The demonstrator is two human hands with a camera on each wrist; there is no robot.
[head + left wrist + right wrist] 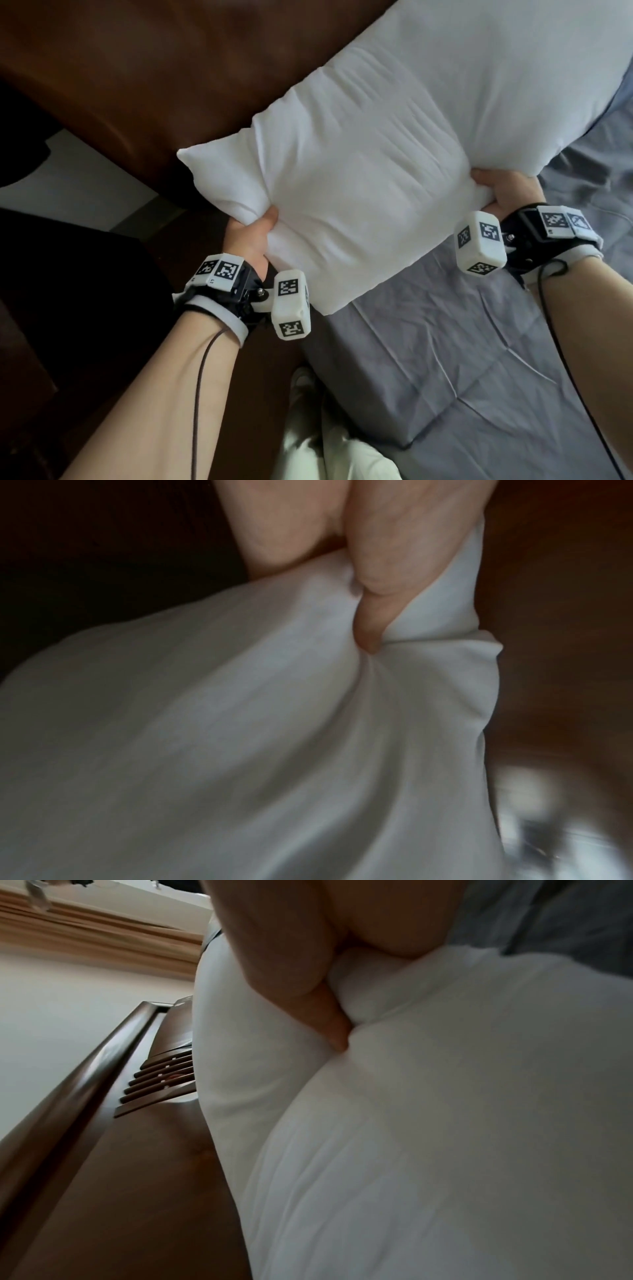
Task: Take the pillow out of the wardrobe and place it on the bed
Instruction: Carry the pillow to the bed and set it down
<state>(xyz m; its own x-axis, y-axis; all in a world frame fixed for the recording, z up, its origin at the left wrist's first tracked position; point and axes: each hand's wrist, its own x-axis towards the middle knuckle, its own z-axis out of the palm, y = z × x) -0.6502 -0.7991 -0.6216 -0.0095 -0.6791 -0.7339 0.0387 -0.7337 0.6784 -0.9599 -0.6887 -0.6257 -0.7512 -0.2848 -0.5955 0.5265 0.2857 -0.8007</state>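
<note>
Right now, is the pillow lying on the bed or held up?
Held up: left hand and right hand grip the pillow above the bed.

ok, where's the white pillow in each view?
Head: the white fabric pillow fills centre and upper right, held above the grey bed sheet.
Left wrist: fills lower left and centre.
Right wrist: fills the right half.
Shared landmark: the brown wooden headboard beside it.

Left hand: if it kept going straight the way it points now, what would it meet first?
The pillow itself: the left hand already grips its near edge. Beyond it, probably the brown headboard, though depth is unclear.
</note>
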